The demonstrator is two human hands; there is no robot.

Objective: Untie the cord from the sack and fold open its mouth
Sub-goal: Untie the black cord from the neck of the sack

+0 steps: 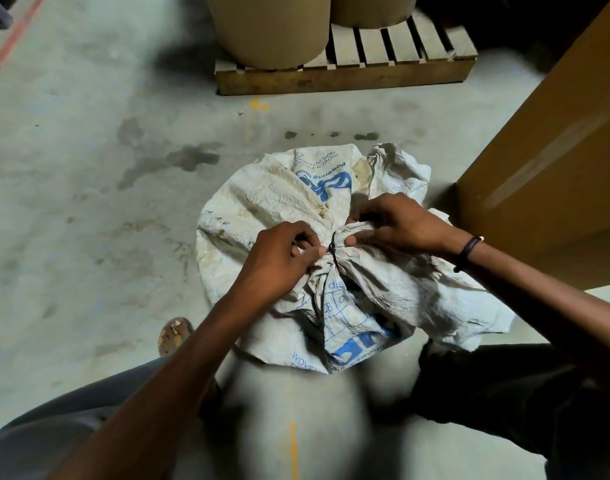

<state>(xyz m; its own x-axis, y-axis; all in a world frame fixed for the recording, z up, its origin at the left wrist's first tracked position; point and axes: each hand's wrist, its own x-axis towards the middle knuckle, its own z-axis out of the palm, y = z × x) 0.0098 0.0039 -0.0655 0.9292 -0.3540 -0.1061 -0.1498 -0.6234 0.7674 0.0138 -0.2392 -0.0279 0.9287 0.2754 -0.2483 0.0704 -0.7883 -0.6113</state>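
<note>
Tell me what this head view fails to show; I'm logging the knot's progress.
- Knot in the cord: hidden by the fingertips of the left hand and right hand.
- Sack contents: hidden by its tied mouth.
- Sack's blue print: too creased to read.
- Cardboard drums: cut off by the top edge.

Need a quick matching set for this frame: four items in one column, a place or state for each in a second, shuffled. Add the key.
Column 1
1. cord
2. sack
3. wooden pallet
4. wristband

Column 2
A. on the floor at the far side, carrying brown drums
B. dark, wrapped tight round the gathered neck
C. on the right arm, just behind the right hand
D. white with blue print, mouth bunched shut

Pairs: 1-B, 2-D, 3-A, 4-C

The left hand pinches at the cord.
</note>
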